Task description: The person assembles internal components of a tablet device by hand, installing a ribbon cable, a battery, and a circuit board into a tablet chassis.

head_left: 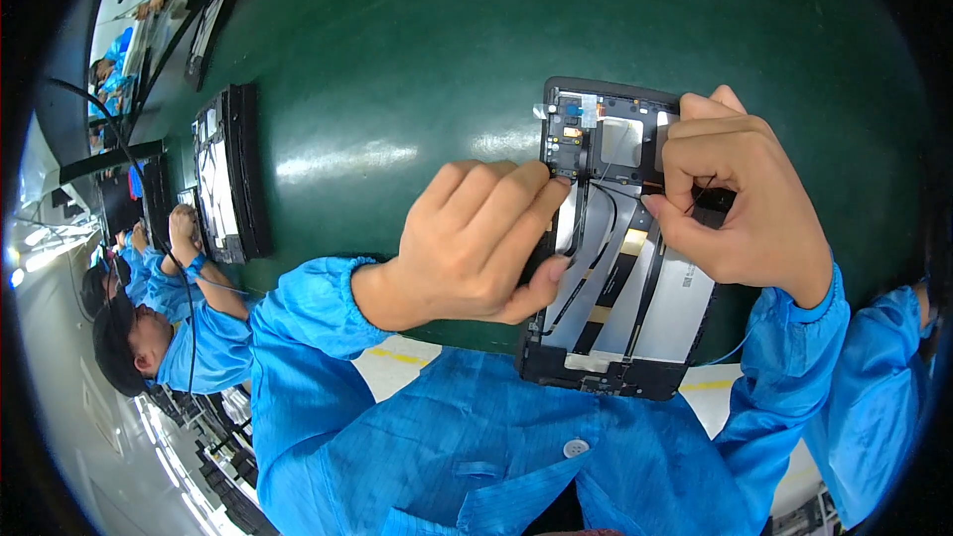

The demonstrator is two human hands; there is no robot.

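An opened tablet-like device lies tilted in front of me, its inside facing up. Silver panels, black ribbon strips and a small circuit board show within its black frame. My left hand is closed around the left edge, thumb and fingertips reaching over the inside. Over the upper right part, my right hand is closed in a pinch. A thin black cable runs across the inside to its fingertips. The right hand hides part of the device's right side.
A green work surface spreads beyond the device. At the left stands a stack of black-framed panels. A co-worker in blue sits on the left with a hand by that stack. Another blue sleeve is close on my right.
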